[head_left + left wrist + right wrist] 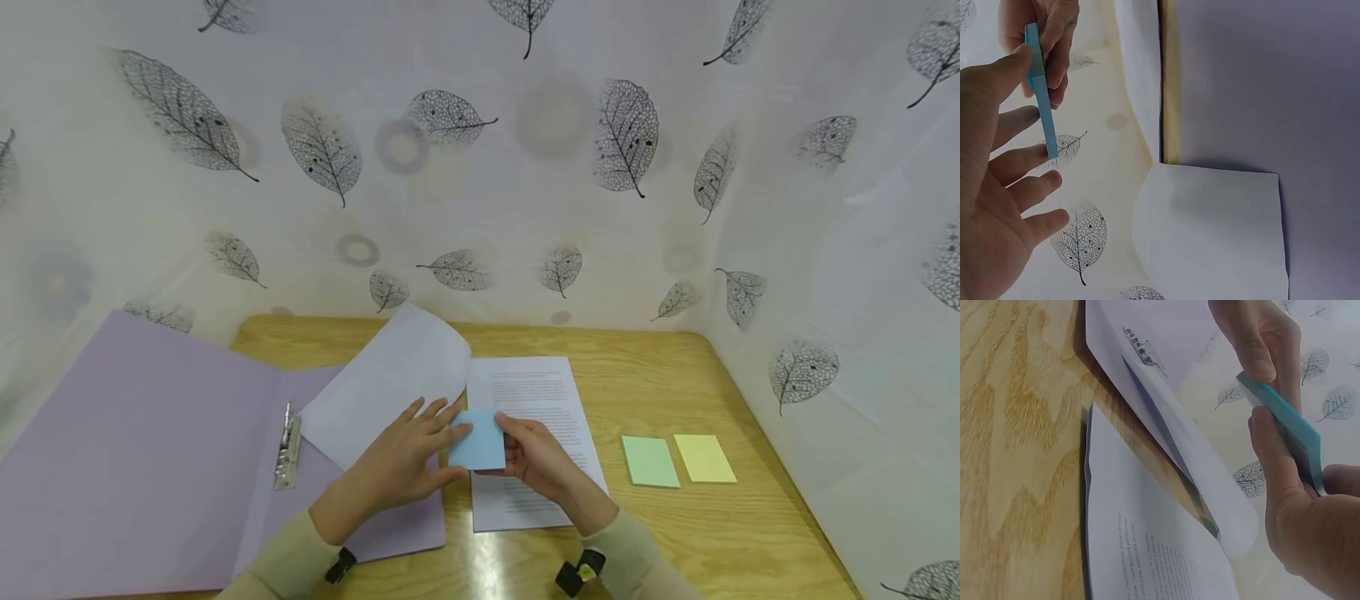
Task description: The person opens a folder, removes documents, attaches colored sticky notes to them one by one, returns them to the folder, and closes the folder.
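A small light-blue sticky note pad [480, 443] is held up over the printed sheets [536, 500]. My right hand [542, 462] grips it by its right side, thumb on the face and fingers behind. From the left, my left hand [401, 458] reaches in with spread fingers; the index fingertip overlaps the pad's face and the thumb is at its lower corner. Seen edge-on in the left wrist view, the pad [1046, 119] meets the left thumb and fingertips along one side. The right wrist view shows the pad [1288, 419] tilted between both hands.
An open purple folder [172, 433] with a metal clip [288, 450] lies at the left. White paper [390, 383] fans out from its clip. Green sticky notes [650, 462] and yellow sticky notes [705, 458] lie on the wooden table [750, 542] at the right. Leaf-patterned curtain surrounds it.
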`<state>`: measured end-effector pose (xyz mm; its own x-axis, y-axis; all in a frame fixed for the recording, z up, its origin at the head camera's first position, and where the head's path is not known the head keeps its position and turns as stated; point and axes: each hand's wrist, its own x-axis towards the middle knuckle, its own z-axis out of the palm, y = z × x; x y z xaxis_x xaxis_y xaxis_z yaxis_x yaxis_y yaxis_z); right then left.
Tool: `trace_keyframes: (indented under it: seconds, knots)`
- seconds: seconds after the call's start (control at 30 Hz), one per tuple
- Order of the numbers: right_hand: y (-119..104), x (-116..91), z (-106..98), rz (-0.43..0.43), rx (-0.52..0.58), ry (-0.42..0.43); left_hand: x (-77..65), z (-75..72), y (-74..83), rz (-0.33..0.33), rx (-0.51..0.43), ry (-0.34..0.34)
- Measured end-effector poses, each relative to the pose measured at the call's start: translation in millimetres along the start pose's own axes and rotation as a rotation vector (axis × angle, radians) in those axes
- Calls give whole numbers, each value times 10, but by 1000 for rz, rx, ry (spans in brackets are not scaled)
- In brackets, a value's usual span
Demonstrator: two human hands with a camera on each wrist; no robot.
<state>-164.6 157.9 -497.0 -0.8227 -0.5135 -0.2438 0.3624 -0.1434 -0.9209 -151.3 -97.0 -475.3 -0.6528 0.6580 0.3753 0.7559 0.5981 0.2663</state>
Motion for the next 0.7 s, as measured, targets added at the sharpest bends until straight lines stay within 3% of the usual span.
trace_keyframes:
  seconds: [0.2, 0.5, 0.7]
  knots:
    - [-1, -10, -22, -3, 1, -14, 14, 5, -17, 7, -43, 36]
    - [57, -7, -43, 31, 2, -52, 100, -42, -19, 79, -53, 261]
    - [78, -26, -18, 59, 22, -89, 138, -77, 13, 27, -155, 273]
